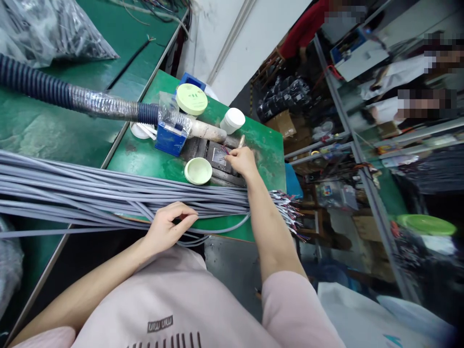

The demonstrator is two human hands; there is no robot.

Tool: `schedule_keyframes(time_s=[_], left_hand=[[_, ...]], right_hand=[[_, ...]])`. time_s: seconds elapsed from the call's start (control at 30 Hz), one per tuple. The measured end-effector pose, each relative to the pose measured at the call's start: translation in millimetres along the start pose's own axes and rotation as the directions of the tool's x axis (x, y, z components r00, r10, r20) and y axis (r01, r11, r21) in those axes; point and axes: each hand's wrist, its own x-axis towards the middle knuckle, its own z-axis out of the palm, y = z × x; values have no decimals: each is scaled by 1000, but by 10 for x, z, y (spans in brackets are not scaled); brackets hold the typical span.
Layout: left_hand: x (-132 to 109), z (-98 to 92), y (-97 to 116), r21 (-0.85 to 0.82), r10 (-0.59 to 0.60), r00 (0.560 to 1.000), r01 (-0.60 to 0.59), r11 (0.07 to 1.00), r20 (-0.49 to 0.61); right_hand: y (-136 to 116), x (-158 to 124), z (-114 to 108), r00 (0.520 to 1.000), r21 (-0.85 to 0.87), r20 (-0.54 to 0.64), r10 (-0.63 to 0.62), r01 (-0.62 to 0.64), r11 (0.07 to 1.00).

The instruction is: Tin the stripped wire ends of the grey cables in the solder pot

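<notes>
My right hand (242, 162) is closed in a pinch over the dark metal block with a shiny square top, which looks like a solder pot (219, 157). Thin dark and reddish wires (225, 151) stick out from its fingertips above that surface. My left hand (171, 223) rests at the near side of a thick bundle of grey cables (108, 188), thumb and forefinger curved together; what they hold, if anything, is hidden. Stripped cable ends (288, 210) with coloured wires lie right of my right forearm. A small pale-green cup (198, 171) stands beside the pot.
A ribbed hose (108, 102) in a blue holder (170, 139) ends near the pot. A round yellow-green lidded tin (191, 99) and a white jar (232, 121) stand behind. A plastic bag (54, 29) lies on the left table. Other people are at the right.
</notes>
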Motion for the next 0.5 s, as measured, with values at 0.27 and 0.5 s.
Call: schedule_keyframes(time_s=[0.27, 0.5], left_hand=[[22, 2, -4, 10, 15, 1000, -15, 1000, 4], [14, 18, -20, 35, 56, 998, -56, 998, 9]], right_hand=[[12, 21, 20, 1000, -22, 20, 8, -7, 1000], [138, -96, -111, 998, 175, -30, -51, 55, 983]])
